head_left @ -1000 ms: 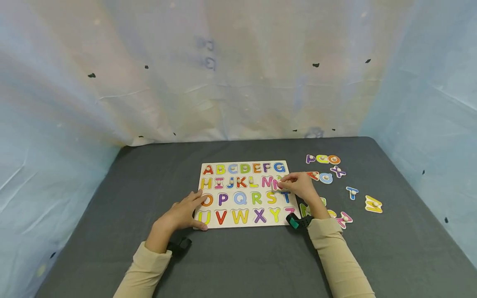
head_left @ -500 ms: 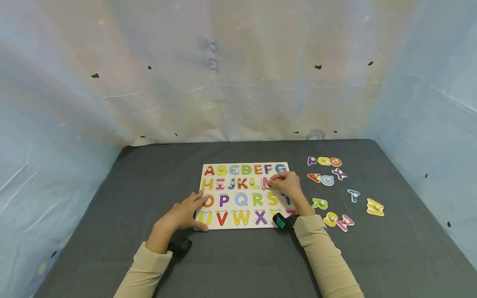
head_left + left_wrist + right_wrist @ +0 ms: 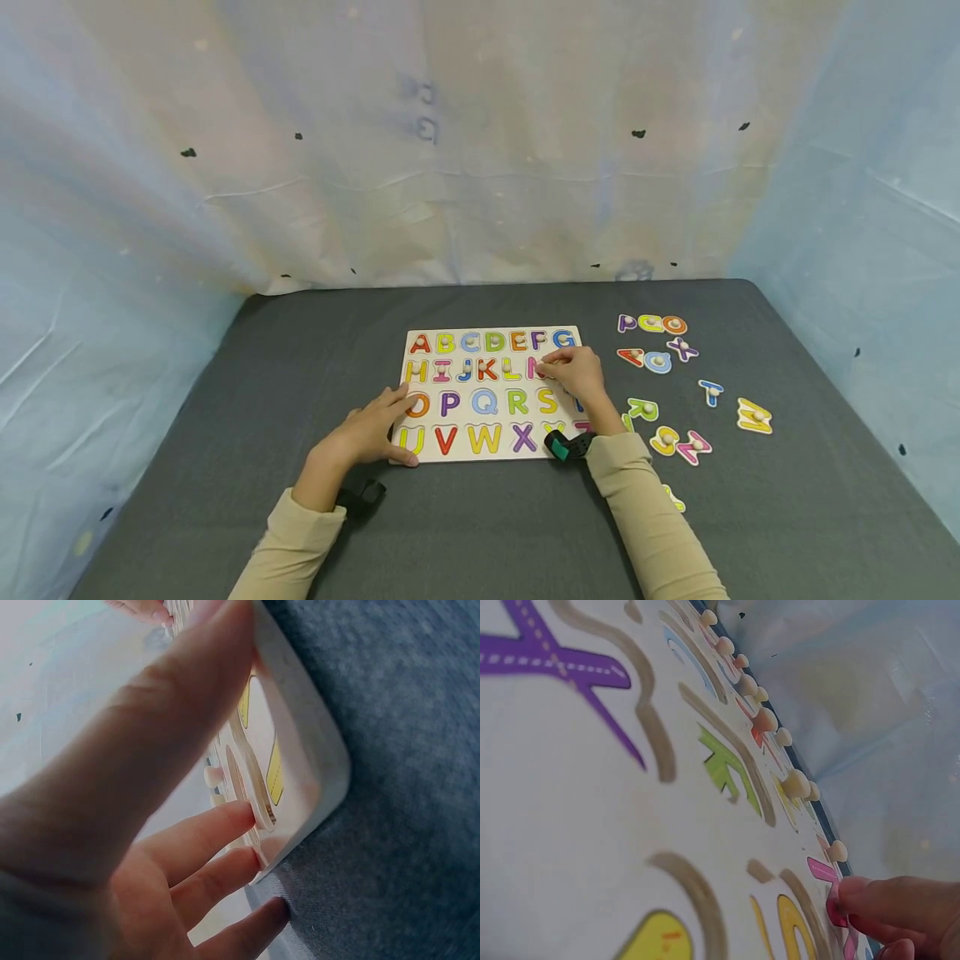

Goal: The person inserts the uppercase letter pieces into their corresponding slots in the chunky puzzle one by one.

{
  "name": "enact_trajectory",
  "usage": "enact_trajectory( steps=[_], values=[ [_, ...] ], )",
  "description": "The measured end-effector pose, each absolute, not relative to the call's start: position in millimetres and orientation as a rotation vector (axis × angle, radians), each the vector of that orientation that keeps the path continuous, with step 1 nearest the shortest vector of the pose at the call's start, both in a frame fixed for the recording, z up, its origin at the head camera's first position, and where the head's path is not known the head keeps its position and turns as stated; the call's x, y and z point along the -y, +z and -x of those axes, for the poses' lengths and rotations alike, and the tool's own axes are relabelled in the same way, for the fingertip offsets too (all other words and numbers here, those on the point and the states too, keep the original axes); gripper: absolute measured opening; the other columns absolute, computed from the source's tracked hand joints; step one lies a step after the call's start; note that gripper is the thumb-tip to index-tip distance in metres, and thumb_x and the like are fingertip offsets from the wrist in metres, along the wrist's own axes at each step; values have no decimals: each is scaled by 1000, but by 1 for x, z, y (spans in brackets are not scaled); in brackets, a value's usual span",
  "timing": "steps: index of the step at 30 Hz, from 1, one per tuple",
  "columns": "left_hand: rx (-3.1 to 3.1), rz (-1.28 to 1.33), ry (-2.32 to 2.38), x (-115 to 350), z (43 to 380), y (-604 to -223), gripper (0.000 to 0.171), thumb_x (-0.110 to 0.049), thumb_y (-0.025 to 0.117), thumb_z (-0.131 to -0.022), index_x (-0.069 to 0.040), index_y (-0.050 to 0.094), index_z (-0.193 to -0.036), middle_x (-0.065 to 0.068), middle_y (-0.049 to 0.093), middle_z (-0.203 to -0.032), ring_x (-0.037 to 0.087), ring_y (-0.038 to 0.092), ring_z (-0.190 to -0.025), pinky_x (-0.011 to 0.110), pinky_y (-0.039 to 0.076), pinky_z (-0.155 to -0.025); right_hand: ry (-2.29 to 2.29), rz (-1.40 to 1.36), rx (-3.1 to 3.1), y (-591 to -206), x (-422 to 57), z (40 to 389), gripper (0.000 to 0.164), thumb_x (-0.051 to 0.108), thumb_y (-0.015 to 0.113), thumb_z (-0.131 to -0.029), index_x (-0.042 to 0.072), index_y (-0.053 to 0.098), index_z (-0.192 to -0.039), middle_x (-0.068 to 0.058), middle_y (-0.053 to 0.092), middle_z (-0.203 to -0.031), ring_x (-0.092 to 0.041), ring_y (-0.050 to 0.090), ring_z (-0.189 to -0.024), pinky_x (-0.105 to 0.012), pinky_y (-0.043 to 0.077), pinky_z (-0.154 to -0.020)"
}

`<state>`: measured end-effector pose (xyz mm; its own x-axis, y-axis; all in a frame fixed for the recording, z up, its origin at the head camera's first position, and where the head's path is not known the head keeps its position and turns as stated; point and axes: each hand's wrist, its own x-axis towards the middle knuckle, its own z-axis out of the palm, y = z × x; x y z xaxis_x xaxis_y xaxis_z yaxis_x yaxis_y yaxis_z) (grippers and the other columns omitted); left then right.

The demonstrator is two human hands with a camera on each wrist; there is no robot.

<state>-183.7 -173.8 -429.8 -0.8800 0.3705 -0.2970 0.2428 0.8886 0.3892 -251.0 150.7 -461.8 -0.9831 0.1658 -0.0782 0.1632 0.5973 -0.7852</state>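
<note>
A white alphabet puzzle board (image 3: 465,423) lies flat on the table, with knobbed letters in its upper rows and printed letter recesses in its lower ones. My right hand (image 3: 576,372) pinches a pink letter piece (image 3: 833,904), apparently the M, at the M recess in the second row; the fingers cover part of it in the head view. My left hand (image 3: 367,429) rests on the board's near left corner, fingers along the left side and thumb at the near edge. In the left wrist view, those fingers (image 3: 217,881) touch the board's edge.
Loose letter pieces lie right of the board: a purple P (image 3: 627,323), an orange O (image 3: 674,325), a blue Q (image 3: 657,362), a blue T (image 3: 711,392), a yellow W (image 3: 754,416), a pink Z (image 3: 693,447) and several others. Fabric walls (image 3: 480,167) enclose the dark table.
My right hand has moved left with the pink letter piece, from the N recess to the M recess, and lowered it there. My left hand stays in place.
</note>
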Motion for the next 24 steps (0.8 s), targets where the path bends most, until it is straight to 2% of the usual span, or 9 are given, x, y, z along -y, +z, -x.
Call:
enact_trajectory(
  steps=[7, 14, 21, 24],
  values=[
    [-2686, -455, 497, 173, 183, -428, 99, -37, 86, -67, -9, 37, -148, 17, 25, -160, 45, 22, -147, 71, 26, -107, 1312, 282, 2840, -459, -152, 249, 23, 26, 78, -80, 4, 77, -90, -7, 69, -73, -11, 51, -62, -21, 36, -54],
    [-2687, -462, 504, 173, 182, -427, 98, -37, 86, -67, -8, 38, -148, 18, 25, -160, 46, 22, -147, 71, 26, -107, 1399, 236, 2844, -452, -159, 242, 25, 25, 76, -82, 4, 76, -97, 3, 55, -65, -11, 46, -61, -22, 35, -54],
    [-2692, -459, 496, 173, 183, -427, 98, -37, 86, -67, -9, 38, -148, 18, 26, -160, 45, 22, -147, 71, 26, -107, 1465, 142, 2846, -440, -180, 232, 27, 23, 72, -85, 2, 74, -102, 0, 61, -74, -14, 45, -70, -24, 36, -60],
    [-2692, -462, 496, 173, 183, -427, 98, -37, 86, -67, -9, 38, -148, 18, 26, -160, 46, 22, -147, 72, 26, -107, 1484, 109, 2855, -437, -192, 226, 28, 23, 71, -86, 1, 73, -103, -2, 60, -72, -14, 44, -69, -24, 35, -60]
  ],
)
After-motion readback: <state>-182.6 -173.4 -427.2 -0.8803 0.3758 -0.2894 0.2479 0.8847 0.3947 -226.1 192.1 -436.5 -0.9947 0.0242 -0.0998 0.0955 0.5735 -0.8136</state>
